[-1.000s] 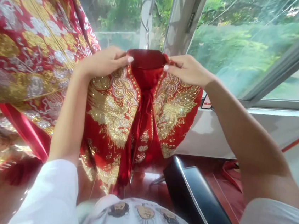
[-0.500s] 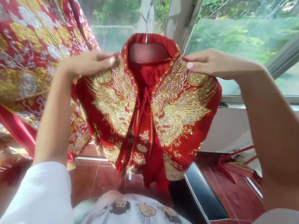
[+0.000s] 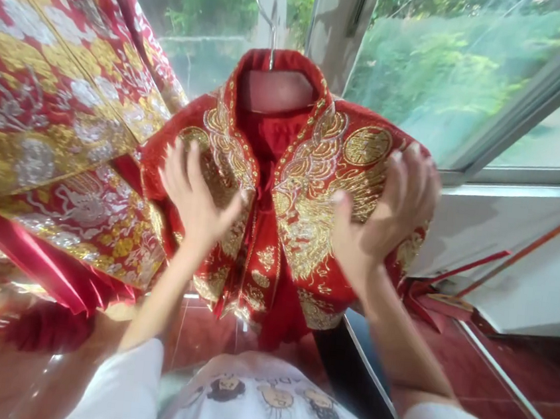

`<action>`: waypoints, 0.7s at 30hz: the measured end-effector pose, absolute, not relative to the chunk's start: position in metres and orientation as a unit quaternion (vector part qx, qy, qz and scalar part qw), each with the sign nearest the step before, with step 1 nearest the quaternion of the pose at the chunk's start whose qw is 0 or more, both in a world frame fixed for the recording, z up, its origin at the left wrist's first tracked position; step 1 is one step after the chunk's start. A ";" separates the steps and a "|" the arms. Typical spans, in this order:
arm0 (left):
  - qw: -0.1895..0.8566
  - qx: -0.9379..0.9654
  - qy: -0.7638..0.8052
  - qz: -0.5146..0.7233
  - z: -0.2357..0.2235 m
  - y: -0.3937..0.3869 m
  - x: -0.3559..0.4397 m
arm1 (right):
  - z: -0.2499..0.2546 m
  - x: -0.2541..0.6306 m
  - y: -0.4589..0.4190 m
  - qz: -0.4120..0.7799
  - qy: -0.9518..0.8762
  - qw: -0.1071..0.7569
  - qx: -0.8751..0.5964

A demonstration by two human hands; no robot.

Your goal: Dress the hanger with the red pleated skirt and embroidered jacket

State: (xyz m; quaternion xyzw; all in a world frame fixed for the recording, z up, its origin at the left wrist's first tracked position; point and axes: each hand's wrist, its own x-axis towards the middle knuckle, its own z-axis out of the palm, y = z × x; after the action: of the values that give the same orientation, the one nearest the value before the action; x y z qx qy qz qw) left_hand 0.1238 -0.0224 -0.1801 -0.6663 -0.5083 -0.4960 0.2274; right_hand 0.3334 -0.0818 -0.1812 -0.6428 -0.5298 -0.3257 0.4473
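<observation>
A red jacket (image 3: 302, 232) with gold and silver embroidery hangs before me on a hanger (image 3: 272, 32) with a metal hook. My left hand (image 3: 199, 204) is at the jacket's left front panel, fingers spread over the embroidery. On the opposite panel, my right hand (image 3: 382, 210) has its fingers and thumb apart, near the round gold motif. Neither hand grips the cloth; whether the palms press on it or hover just off it, I cannot tell. The jacket's front hangs parted below a red tie at the collar.
Another embroidered red garment (image 3: 53, 79) fills the left side. Behind the jacket is a window (image 3: 424, 71) with greenery outside. A black flat object (image 3: 344, 363) is low in front of me on the red tiled floor (image 3: 197, 334). A red dustpan-like item (image 3: 430, 305) lies by the wall.
Both hands have let go of the jacket's shoulders near the collar and moved down onto the front panels, fingers spreading. The jacket's shoulders now show fully.
</observation>
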 end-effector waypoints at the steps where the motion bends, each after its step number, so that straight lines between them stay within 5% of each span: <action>1: 0.228 -0.669 -0.514 -0.486 -0.202 -0.028 0.129 | -0.204 0.320 -0.086 -0.330 -0.538 0.436 -0.641; 4: 0.184 -0.668 -0.569 -0.443 -0.262 -0.037 0.132 | -0.263 0.298 -0.087 -0.263 -0.584 0.357 -0.680; 8: 0.151 -0.680 -0.599 -0.396 -0.293 -0.037 0.104 | -0.292 0.319 -0.075 -0.179 -0.575 0.408 -0.686; 17: 0.062 -0.864 -0.274 -0.418 -0.234 -0.117 0.144 | -0.233 0.288 -0.164 -0.112 -0.551 0.572 -0.597; 21: 0.062 -0.874 -0.331 -0.349 -0.234 -0.104 0.169 | -0.226 0.275 -0.137 -0.045 -0.651 0.557 -0.514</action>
State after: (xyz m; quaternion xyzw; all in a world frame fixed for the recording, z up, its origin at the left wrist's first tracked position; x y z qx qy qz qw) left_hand 0.1693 -0.1038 -0.2338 -0.8744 -0.3314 -0.3490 0.0625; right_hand 0.2750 -0.1368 -0.2263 -0.5141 -0.6508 -0.0447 0.5570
